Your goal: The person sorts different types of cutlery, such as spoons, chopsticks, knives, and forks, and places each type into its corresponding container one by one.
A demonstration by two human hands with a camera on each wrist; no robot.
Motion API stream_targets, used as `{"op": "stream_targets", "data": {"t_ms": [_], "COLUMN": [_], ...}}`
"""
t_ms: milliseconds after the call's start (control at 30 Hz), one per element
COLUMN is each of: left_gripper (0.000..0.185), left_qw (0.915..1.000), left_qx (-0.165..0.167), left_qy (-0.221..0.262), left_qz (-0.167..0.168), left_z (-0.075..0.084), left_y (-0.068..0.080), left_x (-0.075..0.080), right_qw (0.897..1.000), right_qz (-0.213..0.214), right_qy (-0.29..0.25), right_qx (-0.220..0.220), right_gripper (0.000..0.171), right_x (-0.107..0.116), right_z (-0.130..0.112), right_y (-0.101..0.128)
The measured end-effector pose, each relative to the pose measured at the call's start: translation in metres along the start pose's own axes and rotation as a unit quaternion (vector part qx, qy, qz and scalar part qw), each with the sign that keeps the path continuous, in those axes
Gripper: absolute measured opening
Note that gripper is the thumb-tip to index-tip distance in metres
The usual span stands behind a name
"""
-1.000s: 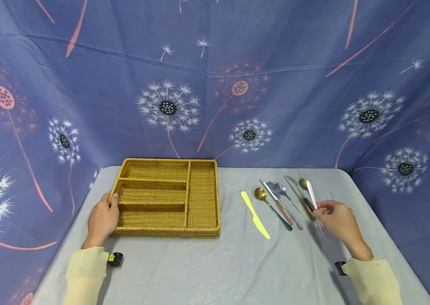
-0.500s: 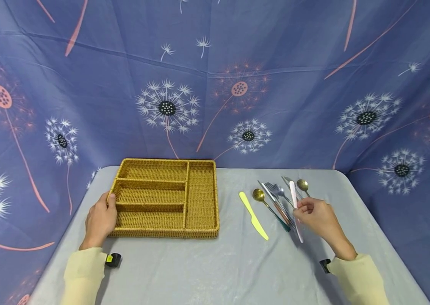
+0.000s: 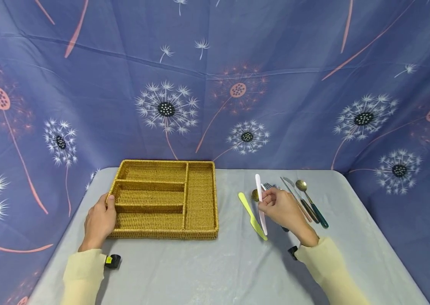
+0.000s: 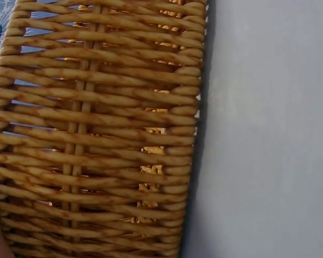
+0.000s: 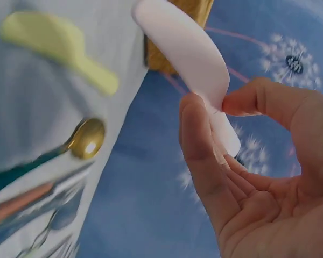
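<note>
My right hand (image 3: 285, 209) pinches a pale pink knife (image 3: 258, 184) between thumb and fingers, above the table just right of a yellow knife (image 3: 247, 206). In the right wrist view the pink knife's broad blade (image 5: 183, 48) points away from the fingertips. A gold spoon (image 5: 89, 140) with a green handle lies near it, partly hidden by the hand in the head view. On the left, my left hand (image 3: 99, 220) grips the left side of a woven divided tray (image 3: 161, 234), thumb over its rim. The tray's compartments hold nothing.
Right of my right hand lie several more pieces of cutlery, among them a gold spoon (image 3: 301, 185) with a dark green handle and knives (image 3: 306, 207) with brown and dark handles. A fork (image 3: 268, 185) is partly covered by the hand. A patterned blue cloth (image 3: 207, 84) hangs behind the table.
My right hand has carried the pink knife leftward across the other cutlery, from the far right to beside the yellow knife. The left hand stays on the tray.
</note>
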State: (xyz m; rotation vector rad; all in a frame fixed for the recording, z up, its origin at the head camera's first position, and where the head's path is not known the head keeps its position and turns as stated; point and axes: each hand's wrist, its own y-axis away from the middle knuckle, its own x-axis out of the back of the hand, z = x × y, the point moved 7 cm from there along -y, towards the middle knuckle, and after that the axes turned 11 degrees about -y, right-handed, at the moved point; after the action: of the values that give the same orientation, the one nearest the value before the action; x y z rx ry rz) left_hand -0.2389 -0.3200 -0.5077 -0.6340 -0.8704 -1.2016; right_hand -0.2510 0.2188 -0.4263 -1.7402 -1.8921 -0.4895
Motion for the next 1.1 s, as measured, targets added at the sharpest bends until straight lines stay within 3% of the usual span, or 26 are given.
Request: {"op": "stream_targets", "data": {"t_ms": [233,500,700,900,1100], "left_gripper": [0.073,0.073,0.073,0.072,0.072], "left_qw": [0.9999,0.9999,0.9999,1.0000,1.0000], "left_qx": [-0.009,-0.007,-0.008,-0.002,-0.001], "left_qy": [-0.002,-0.002,-0.002,-0.003,-0.003], "left_qz": [0.005,0.009,0.005,0.002,0.002], "left_z": [0.002,0.001,0.000,-0.003,-0.003], "left_y": [0.000,-0.001,-0.001,-0.002,-0.002], "left_x": [0.001,0.000,-0.001,0.000,-0.001], "right_qw": [0.998,0.997,0.995,0.991,0.990], "right_qz": [-0.036,-0.061,-0.087,-0.112,-0.129], "right_qy": [-0.048,-0.030,-0.021,-0.018,-0.008], "right_qx": [0.012,0.046,0.047,0.065,0.057], "right_gripper": [0.016,0.014,0.014,0.003,0.020], "right_x": [-0.032,-0.060,-0.078,-0.099,-0.119], "right_z": [-0.024,-0.054,-0.070,-0.086,-0.093], "right_y": [-0.019,-0.037,-0.047,-0.059,-0.071]}}
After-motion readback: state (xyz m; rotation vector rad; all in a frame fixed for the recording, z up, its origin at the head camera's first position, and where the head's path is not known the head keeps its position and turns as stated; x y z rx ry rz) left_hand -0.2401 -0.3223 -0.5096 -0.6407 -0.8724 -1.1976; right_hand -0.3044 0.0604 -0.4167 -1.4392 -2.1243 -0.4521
